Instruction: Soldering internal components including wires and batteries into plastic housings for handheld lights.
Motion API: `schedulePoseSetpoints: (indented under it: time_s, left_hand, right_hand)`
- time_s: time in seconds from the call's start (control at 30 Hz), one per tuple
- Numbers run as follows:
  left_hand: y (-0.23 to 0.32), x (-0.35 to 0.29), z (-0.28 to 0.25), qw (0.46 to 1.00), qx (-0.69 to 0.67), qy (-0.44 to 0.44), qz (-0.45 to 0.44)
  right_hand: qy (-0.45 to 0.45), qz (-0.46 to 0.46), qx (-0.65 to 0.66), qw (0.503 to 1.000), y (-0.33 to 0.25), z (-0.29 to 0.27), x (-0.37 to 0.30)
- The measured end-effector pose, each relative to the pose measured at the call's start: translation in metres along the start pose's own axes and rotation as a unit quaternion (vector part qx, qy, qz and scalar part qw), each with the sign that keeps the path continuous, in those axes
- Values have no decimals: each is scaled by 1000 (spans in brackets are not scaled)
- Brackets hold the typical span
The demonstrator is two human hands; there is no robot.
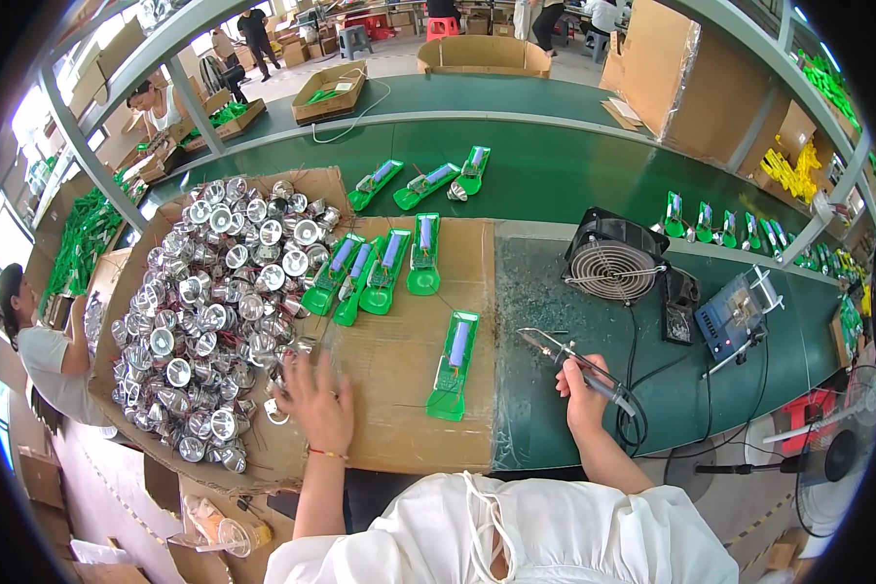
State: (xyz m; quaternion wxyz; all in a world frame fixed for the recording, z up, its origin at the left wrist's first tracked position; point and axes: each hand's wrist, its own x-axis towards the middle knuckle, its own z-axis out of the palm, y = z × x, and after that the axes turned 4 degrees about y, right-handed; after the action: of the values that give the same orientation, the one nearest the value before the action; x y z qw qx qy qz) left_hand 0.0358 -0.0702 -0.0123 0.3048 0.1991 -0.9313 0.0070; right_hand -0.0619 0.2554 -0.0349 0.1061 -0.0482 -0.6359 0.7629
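Note:
My left hand (318, 407) reaches over the right edge of a heap of silvery lamp reflectors (226, 321) with thin wires. Its fingers are spread, slightly blurred, and I see nothing held in them. A white-rimmed reflector (276, 412) lies beside its fingertips. My right hand (584, 389) is closed around the handle of a soldering iron (594, 378), whose tip points left. Between the hands, one green plastic housing (448, 389) with a lilac battery cell and a small circuit board rests on the cardboard sheet. Several similar housings (384, 273) lie farther up it.
A black fan (613, 258) and a blue soldering station (730, 316) stand at the right, their cables (642, 389) trailing over the green bench. More green housings (425, 187) lie across the conveyor (545, 170). Metal frame bars cross overhead; other people work at the left and back.

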Motion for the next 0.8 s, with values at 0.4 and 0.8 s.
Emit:
schedulePoseSetpoints:
  time_s: [0.4,0.8]
  left_hand:
    - [-19,-33,-28,966,-129,-53,216]
    - [38,11,-25,917,-357,-175,-34]
  right_hand:
    - [-3,-2,-7,1000,2,-4,-6]
    - [-39,-16,-17,999,-22,9,-19]
